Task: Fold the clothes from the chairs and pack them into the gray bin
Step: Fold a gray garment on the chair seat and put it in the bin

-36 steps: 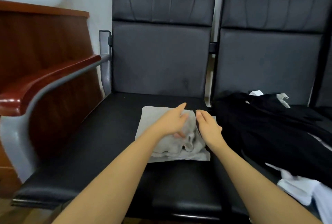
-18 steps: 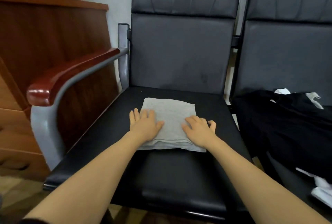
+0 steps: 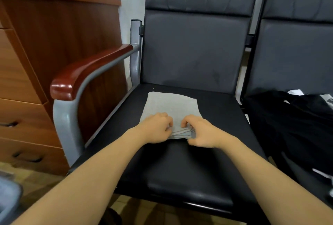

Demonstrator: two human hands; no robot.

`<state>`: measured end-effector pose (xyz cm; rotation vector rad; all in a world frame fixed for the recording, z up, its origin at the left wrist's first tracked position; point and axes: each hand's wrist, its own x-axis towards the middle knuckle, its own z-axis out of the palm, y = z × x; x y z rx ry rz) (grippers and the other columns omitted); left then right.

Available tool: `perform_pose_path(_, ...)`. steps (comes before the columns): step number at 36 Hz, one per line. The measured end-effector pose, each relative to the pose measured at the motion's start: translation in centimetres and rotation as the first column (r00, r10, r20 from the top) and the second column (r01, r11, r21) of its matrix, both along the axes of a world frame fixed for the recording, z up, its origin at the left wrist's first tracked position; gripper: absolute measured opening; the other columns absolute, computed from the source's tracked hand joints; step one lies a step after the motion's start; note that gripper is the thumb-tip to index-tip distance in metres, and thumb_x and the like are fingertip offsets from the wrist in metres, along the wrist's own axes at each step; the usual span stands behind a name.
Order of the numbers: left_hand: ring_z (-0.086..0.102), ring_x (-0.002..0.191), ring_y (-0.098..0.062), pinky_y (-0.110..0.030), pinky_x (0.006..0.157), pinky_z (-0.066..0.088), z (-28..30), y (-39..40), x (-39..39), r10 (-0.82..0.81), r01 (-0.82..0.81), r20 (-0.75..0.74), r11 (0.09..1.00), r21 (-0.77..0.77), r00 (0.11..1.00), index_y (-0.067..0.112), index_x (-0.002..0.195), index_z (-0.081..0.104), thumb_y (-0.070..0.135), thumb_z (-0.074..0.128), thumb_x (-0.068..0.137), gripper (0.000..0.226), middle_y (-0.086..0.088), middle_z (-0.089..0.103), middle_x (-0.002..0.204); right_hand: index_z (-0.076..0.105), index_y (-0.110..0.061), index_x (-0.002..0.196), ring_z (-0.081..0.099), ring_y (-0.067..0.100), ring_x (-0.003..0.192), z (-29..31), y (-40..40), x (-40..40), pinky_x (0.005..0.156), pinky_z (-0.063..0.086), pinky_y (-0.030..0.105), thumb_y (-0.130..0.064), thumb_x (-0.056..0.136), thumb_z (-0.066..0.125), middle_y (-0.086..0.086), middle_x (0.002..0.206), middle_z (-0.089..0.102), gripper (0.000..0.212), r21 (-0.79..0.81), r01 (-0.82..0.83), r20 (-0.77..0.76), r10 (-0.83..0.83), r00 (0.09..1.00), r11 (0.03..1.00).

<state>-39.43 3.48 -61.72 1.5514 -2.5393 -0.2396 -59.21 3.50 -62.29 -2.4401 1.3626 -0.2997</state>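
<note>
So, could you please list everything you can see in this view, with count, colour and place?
folded cloth: one, light gray, on the seat of the left chair, near edge gripped by both hands
chairs: two, black padded, side by side along the wall
armrest: one, reddish-brown wood on a gray metal frame, left of the left chair
pile of clothes: one heap, mostly black with white pieces showing, on the right chair
cabinet: one, brown wood with drawers, far left
gray bin: one, only a corner visible, bottom left on the floor
left hand: fingers curled on the cloth's near edge
right hand: pinching the stacked layers of the same edge
</note>
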Motion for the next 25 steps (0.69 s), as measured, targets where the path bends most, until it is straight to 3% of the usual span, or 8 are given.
perform_pose_path(3,0.047,0.112,-0.023,-0.033,0.097,0.038,0.2,0.9,0.2,-0.045,0.05,0.106,0.998,-0.038,0.993,0.017,0.13,0.046,0.027,0.047,0.092,0.039,-0.004,0.049,0.123,0.045,-0.024,0.112,0.036,0.017,0.101,-0.2,0.3,-0.9,0.084,0.025,0.031,-0.012,0.078,0.054,-0.009,0.109,0.039,0.037,-0.135,0.09,-0.171,-0.113,0.979,0.987)
perform_pose_path(5,0.044,0.116,-0.023,-0.032,0.099,0.03,0.1,1.2,0.0,-0.053,0.075,0.187,0.991,-0.113,0.981,0.021,0.136,0.038,0.032,0.048,0.09,0.049,-0.002,0.047,0.128,0.048,-0.022,0.111,0.04,0.022,0.104,-0.4,0.3,-1.3,0.084,0.033,0.035,-0.011,0.083,0.049,-0.003,0.111,0.04,0.03,-0.185,0.2,-0.185,-0.234,0.955,0.962)
perform_pose_path(10,0.044,0.112,-0.022,-0.033,0.096,0.028,-0.7,1.2,-2.3,-0.024,0.049,0.099,0.966,-0.253,0.995,0.016,0.129,0.04,0.048,0.056,0.084,0.057,-0.001,0.05,0.125,0.059,-0.016,0.105,0.053,0.019,0.091,-0.2,0.2,-1.2,0.075,0.047,0.037,-0.011,0.091,0.048,0.0,0.098,0.052,0.019,-0.162,0.328,0.156,-0.304,0.94,0.931)
perform_pose_path(13,0.051,0.103,-0.021,-0.031,0.09,0.03,-0.6,0.4,-4.2,0.04,-0.046,-0.028,0.962,-0.271,0.999,0.014,0.124,0.041,0.053,0.058,0.083,0.06,-0.001,0.057,0.113,0.063,-0.015,0.11,0.051,0.009,0.083,0.2,0.0,-0.2,0.073,0.042,0.01,-0.005,0.09,0.051,-0.001,0.096,0.052,0.025,-0.152,0.349,0.396,-0.266,0.879,0.925)
perform_pose_path(15,0.057,0.097,-0.024,-0.03,0.083,0.031,-0.4,-0.3,-5.0,0.094,-0.107,-0.06,0.954,-0.281,0.994,0.011,0.118,0.044,0.039,0.052,0.09,0.04,-0.004,0.063,0.108,0.061,-0.013,0.116,0.05,0.004,0.079,0.4,-0.1,0.3,0.07,0.038,0.003,-0.001,0.09,0.052,-0.002,0.1,0.05,0.03,-0.168,0.361,0.491,-0.239,0.838,0.917)
perform_pose_path(19,0.059,0.086,-0.029,-0.032,0.07,0.036,0.0,-1.5,-4.9,0.253,-0.312,-0.283,0.932,-0.185,0.925,0.01,0.098,0.047,0.023,0.044,0.095,0.014,-0.01,0.064,0.094,0.047,-0.017,0.111,0.053,0.01,0.076,0.4,-0.1,0.2,0.068,0.046,0.017,-0.007,0.087,0.059,-0.008,0.105,0.041,0.028,-0.113,0.503,0.621,-0.334,0.709,0.857)
perform_pose_path(22,0.053,0.073,-0.023,-0.031,0.061,0.037,0.2,-1.6,-4.6,0.339,-0.404,-0.411,0.911,-0.081,0.846,0.012,0.087,0.04,0.026,0.045,0.096,0.018,-0.002,0.052,0.076,0.05,-0.015,0.095,0.053,0.016,0.078,-0.3,-0.4,-0.7,0.075,0.048,0.036,-0.01,0.084,0.058,-0.006,0.092,0.049,0.015,-0.104,0.53,0.493,-0.419,0.762,0.842)
perform_pose_path(25,0.056,0.076,-0.025,-0.032,0.063,0.041,-0.3,-1.9,-4.4,0.365,-0.424,-0.401,0.903,-0.068,0.84,0.01,0.091,0.044,0.028,0.046,0.096,0.019,-0.006,0.056,0.081,0.061,-0.022,0.092,0.05,0.012,0.089,-1.6,-0.6,-2.0,0.092,0.032,0.03,-0.013,0.082,0.059,-0.015,0.089,0.052,0.013,-0.205,0.344,0.198,-0.306,0.931,0.916)
